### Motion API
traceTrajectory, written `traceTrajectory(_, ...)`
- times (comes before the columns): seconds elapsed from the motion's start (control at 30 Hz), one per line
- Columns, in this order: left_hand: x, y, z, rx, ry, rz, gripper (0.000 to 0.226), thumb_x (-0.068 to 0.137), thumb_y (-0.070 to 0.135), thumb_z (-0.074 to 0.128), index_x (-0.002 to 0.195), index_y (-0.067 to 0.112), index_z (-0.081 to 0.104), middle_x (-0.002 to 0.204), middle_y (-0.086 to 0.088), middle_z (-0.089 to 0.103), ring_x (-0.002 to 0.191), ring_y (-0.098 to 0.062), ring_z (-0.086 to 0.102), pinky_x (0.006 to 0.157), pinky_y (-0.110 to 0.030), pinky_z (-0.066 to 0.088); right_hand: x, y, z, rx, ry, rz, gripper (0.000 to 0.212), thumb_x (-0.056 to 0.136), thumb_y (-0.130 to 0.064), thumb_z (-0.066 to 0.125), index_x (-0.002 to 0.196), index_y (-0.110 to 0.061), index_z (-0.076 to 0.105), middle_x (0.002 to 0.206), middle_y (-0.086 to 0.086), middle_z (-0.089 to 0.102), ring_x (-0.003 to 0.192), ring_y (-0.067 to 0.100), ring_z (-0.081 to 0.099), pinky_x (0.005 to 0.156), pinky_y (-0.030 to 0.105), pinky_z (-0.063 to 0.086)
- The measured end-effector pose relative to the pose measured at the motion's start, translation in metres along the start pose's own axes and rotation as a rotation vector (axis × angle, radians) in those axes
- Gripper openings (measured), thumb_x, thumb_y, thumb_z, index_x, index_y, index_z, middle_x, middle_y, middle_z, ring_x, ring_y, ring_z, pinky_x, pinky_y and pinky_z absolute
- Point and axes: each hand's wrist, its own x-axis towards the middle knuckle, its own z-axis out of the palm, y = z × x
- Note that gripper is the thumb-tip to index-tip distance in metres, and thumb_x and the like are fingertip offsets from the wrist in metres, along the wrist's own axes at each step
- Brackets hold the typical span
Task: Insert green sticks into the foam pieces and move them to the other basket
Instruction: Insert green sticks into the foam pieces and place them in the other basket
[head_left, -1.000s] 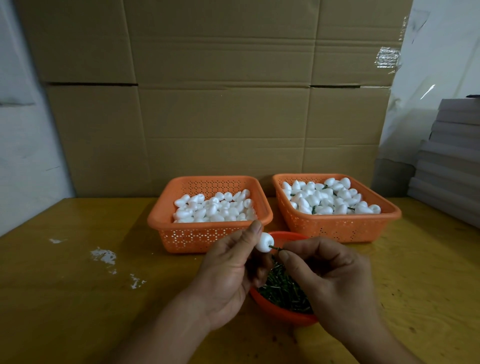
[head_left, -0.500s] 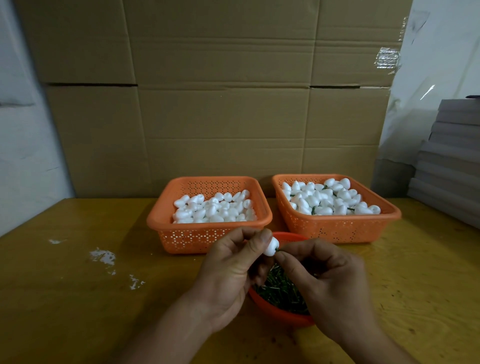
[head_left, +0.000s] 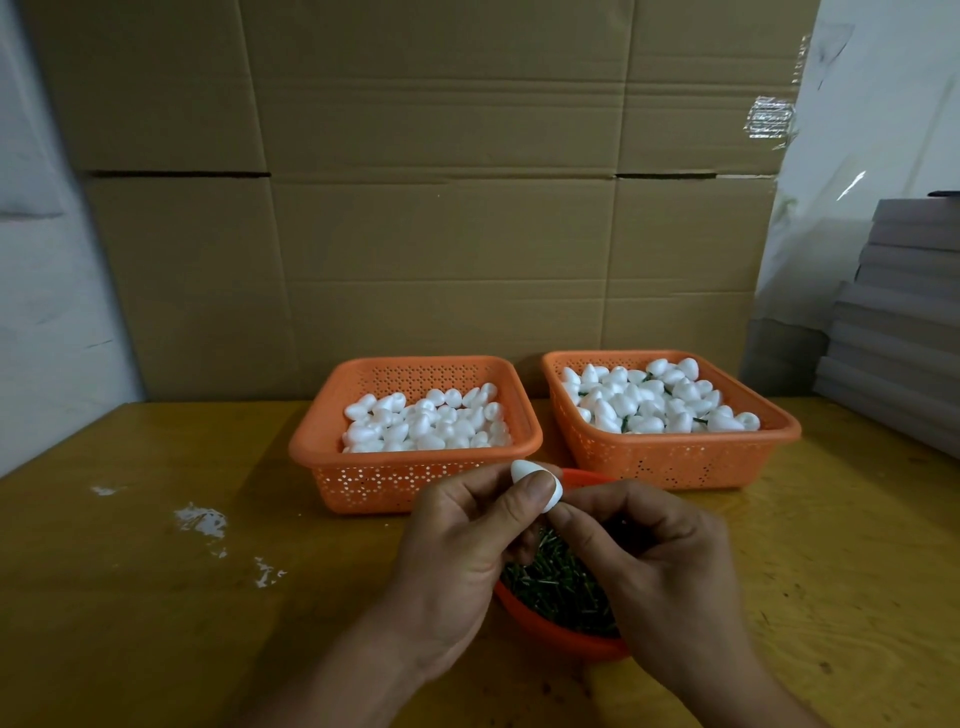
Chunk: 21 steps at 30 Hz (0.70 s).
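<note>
Left hand (head_left: 457, 540) pinches foam piece (head_left: 537, 487), long axis tilted down-right; right hand (head_left: 660, 566) pinches at its lower end, stick hidden. Right basket (head_left: 675, 457) up-right, right hand nearer.

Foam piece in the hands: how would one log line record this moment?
step: inserting stick | left hand: pinches foam piece | right hand: fingers at its base | stick: hidden

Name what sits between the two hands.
In the head view, a white foam piece, pinched by the left hand and touched by the right hand.

Single head-worn view, looking forward and down across the counter (head_left: 130, 597), close above both hands, facing a cardboard wall (head_left: 441, 208).
</note>
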Motion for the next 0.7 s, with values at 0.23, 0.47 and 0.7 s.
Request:
traceTrajectory(0.23,-0.0005,-0.0036,-0.0009,0.235,0.009,0.115,0.052,0.081,0.067,0.065,0.091,0.016,0.072,0.070,-0.003,0.054,0.066,-0.010,0.051,0.062,-0.022,0.044,-0.0005,-0.0043,0.0023,0.012,-0.006,0.000,0.006,0.077,-0.015,0.073,0.074,-0.019,0.077,0.069,-0.007,0.076,0.064,0.006,0.073,0.062,0.011,0.054)
traceTrajectory(0.47,-0.0025,-0.0019,0.0014,0.343,-0.026,0.177,0.044,0.093,0.058,0.054,0.085,0.016,0.062,0.070,0.000,0.051,0.068,-0.009,0.049,0.061,-0.022,0.043,-0.0029,-0.0032,0.0040,-0.049,0.013,0.001,0.008,0.076,-0.021,0.074,0.078,-0.028,0.078,0.066,-0.017,0.074,0.061,-0.003,0.069,0.059,0.006,0.048)
traceTrajectory(0.7,-0.0036,-0.0002,0.0018,0.380,-0.023,0.190,0.037,0.094,0.056,0.052,0.082,0.022,0.060,0.069,0.010,0.051,0.067,-0.004,0.048,0.061,-0.020,0.042,-0.0039,-0.0021,0.0042,-0.063,0.028,0.028,0.007,0.074,-0.025,0.075,0.079,-0.028,0.079,0.067,-0.014,0.074,0.059,-0.001,0.069,0.056,0.008,0.048)
